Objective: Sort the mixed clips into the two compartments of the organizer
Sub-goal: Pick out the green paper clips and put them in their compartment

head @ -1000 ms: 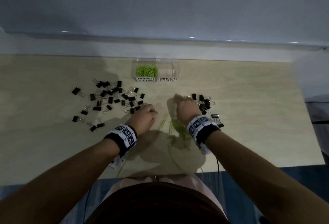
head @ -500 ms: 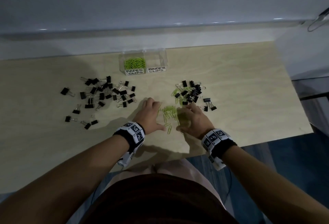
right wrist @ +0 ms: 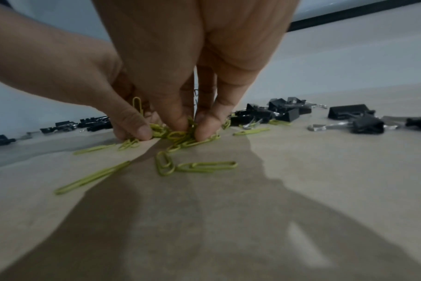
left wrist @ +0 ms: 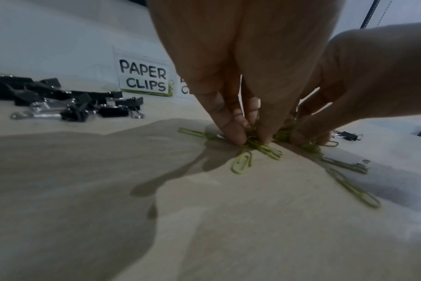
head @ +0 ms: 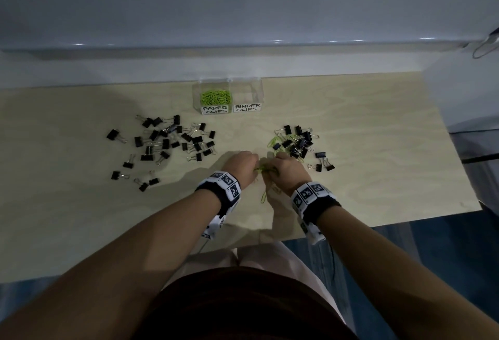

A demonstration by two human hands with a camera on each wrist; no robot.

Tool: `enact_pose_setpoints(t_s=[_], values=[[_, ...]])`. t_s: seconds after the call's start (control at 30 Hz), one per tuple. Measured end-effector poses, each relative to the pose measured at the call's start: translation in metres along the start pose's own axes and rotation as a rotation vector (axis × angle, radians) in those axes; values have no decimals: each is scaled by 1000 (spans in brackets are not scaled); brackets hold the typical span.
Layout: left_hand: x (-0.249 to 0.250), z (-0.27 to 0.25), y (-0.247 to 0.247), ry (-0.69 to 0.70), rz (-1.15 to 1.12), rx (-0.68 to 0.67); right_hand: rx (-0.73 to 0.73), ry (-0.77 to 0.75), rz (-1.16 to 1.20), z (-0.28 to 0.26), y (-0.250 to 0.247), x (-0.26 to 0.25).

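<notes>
Since half a second ago the two hands have closed together, fingertips now meeting over the small heap of green paper clips point(head: 266, 169) that earlier lay spread between them. The left hand point(head: 241, 166) pinches several of these clips between thumb and fingers against the table point(head: 81, 218); the right hand point(head: 288, 169) does the same from the other side, fingers curled down onto the same heap. A few loose green clips point(right wrist: 206, 165) lie flat just nearer the person than the fingertips.

The organizer point(head: 228, 96), a clear plastic box with two side-by-side compartments, stands at the far middle of the table near the wall. White labels on its front read "PAPER CLIPS" point(head: 215, 109) on the left and "BINDER CLIPS" point(head: 247, 107) on the right. The left compartment holds a mound of green wire clips point(head: 216, 96); nothing can be made out in the right one.

Black binder clips point(head: 167, 142) with folded silver wire handles lie scattered to the left of the hands. A smaller cluster of binder clips point(head: 301, 142), mixed with green paper clips, lies just beyond the right hand.

The table is pale wood with a faint grain. Bare surface runs between the hands and the organizer, and to the right as far as the table's edge
</notes>
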State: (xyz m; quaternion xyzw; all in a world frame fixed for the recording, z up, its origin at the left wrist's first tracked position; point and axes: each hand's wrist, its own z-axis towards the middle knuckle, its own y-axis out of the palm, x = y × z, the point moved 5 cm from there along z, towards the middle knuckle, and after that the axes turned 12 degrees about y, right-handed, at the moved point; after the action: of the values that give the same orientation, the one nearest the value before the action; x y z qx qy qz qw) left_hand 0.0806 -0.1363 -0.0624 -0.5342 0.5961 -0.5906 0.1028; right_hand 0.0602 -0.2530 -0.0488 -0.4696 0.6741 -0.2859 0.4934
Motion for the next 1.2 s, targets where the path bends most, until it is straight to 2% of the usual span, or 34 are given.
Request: enact_pose_setpoints(t_s=[0.13, 0.33, 0.43, 0.57, 0.7, 0.83, 0.97, 1.03, 1.13, 1.2], values=[[-13, -7, -5, 0, -61, 6, 31, 63, 31, 6, -5, 17], [-29, -19, -34, -24, -349, 226, 34, 280, 390, 20, -29, 28], [-41, -17, -58, -78, -461, 341, 40, 259, 546, 42, -52, 1], [-60, -11, -102, -164, -446, 456, 81, 169, 699, 98, -74, -50], [-82, -3, -151, -225, -291, 552, 116, 114, 588, 143, -74, -99], [-95, 22, -174, -271, -78, 505, 29, 106, 411, 153, -63, -109], [-89, 54, -164, -221, 96, 275, 61, 126, 411, 122, -75, -62], [-86, 62, -153, -173, 152, 208, 70, 134, 336, 101, -79, -26], [-65, 66, -134, -62, 248, 264, 60, 138, 122, 70, -76, 20], [-36, 65, -113, 80, 238, 274, 24, 146, -1, 51, -64, 39]])
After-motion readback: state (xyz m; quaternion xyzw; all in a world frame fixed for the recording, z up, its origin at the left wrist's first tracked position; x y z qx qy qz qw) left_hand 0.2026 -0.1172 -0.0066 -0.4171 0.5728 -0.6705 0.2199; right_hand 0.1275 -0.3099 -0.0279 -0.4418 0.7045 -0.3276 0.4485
